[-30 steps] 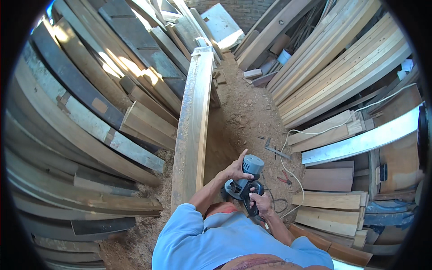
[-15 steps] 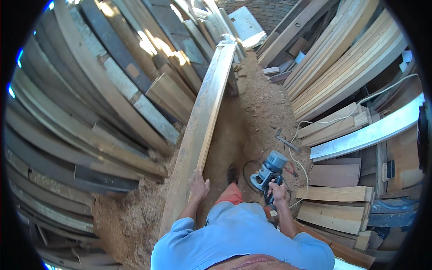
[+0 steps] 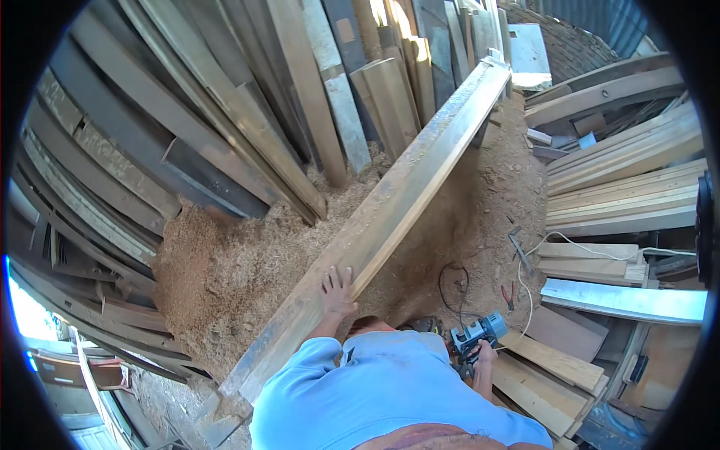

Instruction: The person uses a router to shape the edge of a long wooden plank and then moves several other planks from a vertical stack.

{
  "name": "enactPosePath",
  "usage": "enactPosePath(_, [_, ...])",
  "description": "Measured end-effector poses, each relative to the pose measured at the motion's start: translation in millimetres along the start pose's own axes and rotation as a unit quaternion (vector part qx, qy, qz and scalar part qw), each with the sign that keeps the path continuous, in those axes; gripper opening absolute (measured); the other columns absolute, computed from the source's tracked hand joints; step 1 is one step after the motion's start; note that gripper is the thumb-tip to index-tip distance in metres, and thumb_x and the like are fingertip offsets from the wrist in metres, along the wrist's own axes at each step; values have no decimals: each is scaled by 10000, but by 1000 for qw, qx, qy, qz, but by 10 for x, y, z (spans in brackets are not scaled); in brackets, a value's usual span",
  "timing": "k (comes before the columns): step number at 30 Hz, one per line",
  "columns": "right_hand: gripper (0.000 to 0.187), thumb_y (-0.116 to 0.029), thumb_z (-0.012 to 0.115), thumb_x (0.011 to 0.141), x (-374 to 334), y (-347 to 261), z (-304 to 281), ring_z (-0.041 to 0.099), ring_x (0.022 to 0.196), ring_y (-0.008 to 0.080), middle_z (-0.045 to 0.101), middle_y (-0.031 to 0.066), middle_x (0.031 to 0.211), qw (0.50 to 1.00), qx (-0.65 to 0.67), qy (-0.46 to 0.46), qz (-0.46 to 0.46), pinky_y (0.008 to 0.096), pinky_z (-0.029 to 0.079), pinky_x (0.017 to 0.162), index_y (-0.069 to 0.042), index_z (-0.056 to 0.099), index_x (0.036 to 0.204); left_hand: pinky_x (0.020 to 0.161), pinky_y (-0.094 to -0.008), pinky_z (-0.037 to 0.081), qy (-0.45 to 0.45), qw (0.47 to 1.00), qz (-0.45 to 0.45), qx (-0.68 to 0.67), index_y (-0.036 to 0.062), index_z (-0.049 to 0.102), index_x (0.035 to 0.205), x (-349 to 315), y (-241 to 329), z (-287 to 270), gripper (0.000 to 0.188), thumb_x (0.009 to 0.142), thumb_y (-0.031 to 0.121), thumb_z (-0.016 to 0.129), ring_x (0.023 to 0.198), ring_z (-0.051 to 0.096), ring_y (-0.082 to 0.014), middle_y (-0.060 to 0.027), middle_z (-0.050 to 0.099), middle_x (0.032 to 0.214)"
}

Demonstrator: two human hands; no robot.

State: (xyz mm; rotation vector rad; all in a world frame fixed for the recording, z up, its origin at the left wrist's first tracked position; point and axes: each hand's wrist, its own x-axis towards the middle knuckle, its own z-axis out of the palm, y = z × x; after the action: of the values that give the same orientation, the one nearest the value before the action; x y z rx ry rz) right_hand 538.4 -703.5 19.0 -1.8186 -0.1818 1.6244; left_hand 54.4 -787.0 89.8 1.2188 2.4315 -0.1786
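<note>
A long wooden plank (image 3: 409, 191) runs diagonally from the lower left to the upper right, raised off the ground. My left hand (image 3: 339, 292) lies flat on top of it near its front edge, fingers spread. At my right side, my right hand (image 3: 484, 354) is wrapped round the handle of a router (image 3: 478, 333) with a blue-grey motor housing. The router hangs beside me, apart from the plank. A dark cord (image 3: 455, 300) loops on the ground near it. What lies under the router is hidden.
Sawdust and shavings (image 3: 240, 277) are heaped left of the plank. Upright boards (image 3: 225, 105) lean along the left and back. Stacked planks (image 3: 622, 195) fill the right. A square-shaped metal tool (image 3: 519, 247), red-handled pliers (image 3: 508, 296) and a pale cord (image 3: 534, 296) lie on the ground.
My view and body have turned left, so the plank now slants more across the picture. My left hand has flattened onto the plank's top. The router stays in my right hand, now lower beside me.
</note>
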Motion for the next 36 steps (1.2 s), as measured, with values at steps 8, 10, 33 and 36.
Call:
enactPosePath(8, [225, -156, 583, 910, -631, 480, 439, 496, 493, 158, 486, 21, 592, 997, 23, -42, -61, 342, 436, 452, -117, 492, 707, 1195, -637, 145, 4, 999, 36, -26, 260, 61, 1629, -65, -163, -58, 1154, 755, 454, 789, 1515, 87, -498, -262, 72, 1657])
enactPosePath(10, [211, -148, 595, 905, -807, 598, 479, 509, 501, 163, 498, 24, 593, 995, 35, -64, -74, 347, 450, 457, -105, 510, 717, 1201, -630, 136, 6, 998, 55, -39, 242, 60, 1631, -69, -152, -56, 1115, 786, 519, 732, 1512, 88, -505, -274, 69, 1654])
enactPosePath(33, [80, -107, 619, 931, -2294, 2462, 621, 515, 470, 146, 524, 9, 621, 980, -93, -162, -73, 331, 459, 435, -106, 572, 866, 1174, -619, 214, 107, 991, 11, -82, 92, 390, 1522, -2270, -3154, 1171, 623, 991, 414, 431, 1469, 261, -444, -245, 285, 1605])
enactPosePath(36, [30, -96, 601, 911, -2560, 2611, 487, 519, 472, 155, 530, 16, 627, 975, -102, -173, -96, 319, 458, 433, -104, 591, 938, 1184, -617, 198, 108, 991, 4, -78, 136, 406, 1520, -2240, -3118, 1103, 583, 1001, 403, 413, 1477, 252, -438, -237, 269, 1616])
